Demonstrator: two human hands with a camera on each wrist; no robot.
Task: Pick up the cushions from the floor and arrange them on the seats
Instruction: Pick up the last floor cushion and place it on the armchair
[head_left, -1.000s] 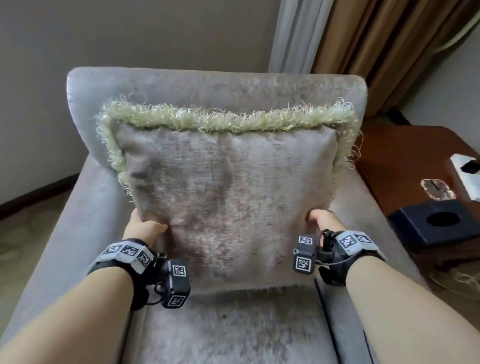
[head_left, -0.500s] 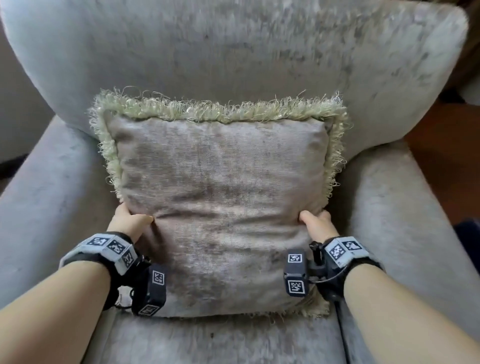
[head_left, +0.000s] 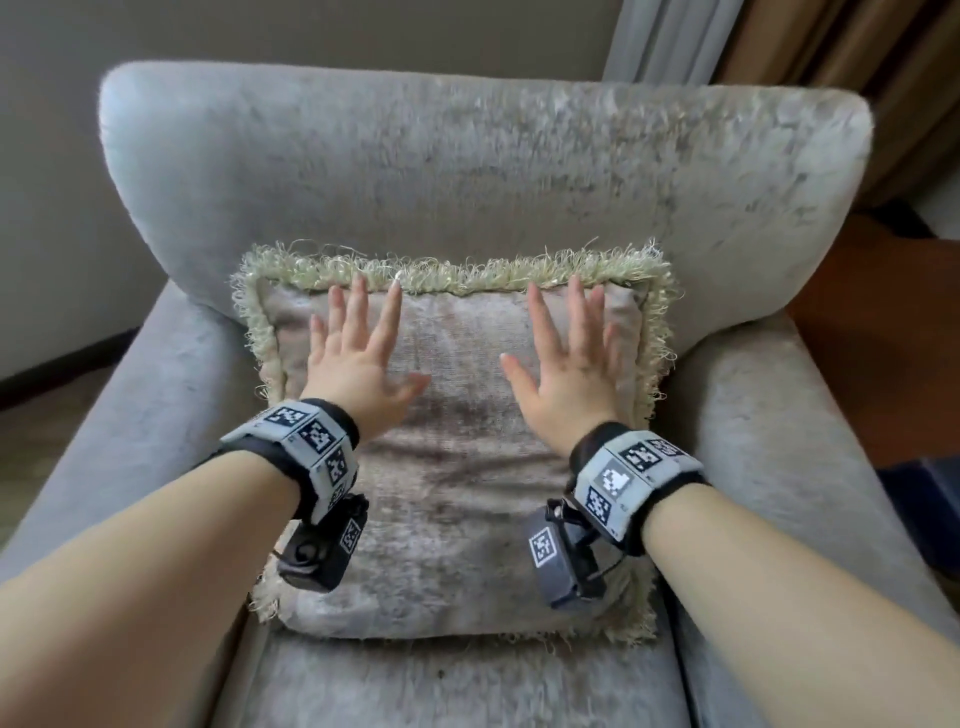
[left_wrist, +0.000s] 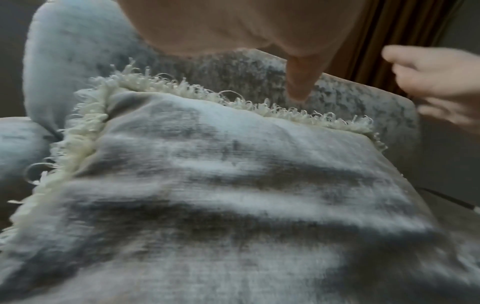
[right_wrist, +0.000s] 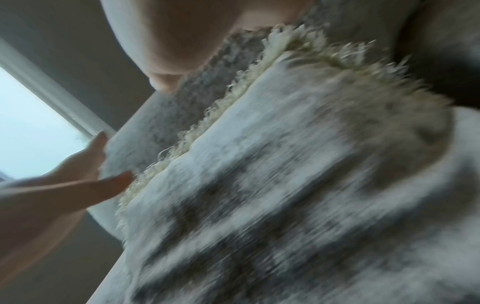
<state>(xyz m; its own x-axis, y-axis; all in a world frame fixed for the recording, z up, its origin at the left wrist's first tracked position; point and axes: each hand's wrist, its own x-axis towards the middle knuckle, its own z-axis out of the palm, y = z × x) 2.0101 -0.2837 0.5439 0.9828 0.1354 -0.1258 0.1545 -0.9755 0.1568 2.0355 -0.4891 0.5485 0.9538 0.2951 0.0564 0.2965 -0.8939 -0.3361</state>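
A grey velvet cushion (head_left: 457, 467) with a pale green fringe leans against the backrest of the grey armchair (head_left: 467, 171), its lower edge on the seat. My left hand (head_left: 358, 348) lies over the cushion's upper left part with fingers spread and straight. My right hand (head_left: 566, 348) is spread the same way over the upper right part. The wrist views are blurred: the cushion (left_wrist: 207, 185) fills the left wrist view under my left hand (left_wrist: 298, 86), and the cushion (right_wrist: 285, 185) also fills the right wrist view. Whether the palms touch the fabric I cannot tell.
The armchair's padded arms (head_left: 130, 415) flank the cushion on both sides. A dark wooden side table (head_left: 883, 338) stands to the right of the chair. Curtains (head_left: 779, 41) hang behind at the upper right, a plain wall (head_left: 47, 156) at the left.
Both hands let go of the cushion's lower sides and moved up onto its front face, fingers now spread. The cushion has settled back against the backrest.
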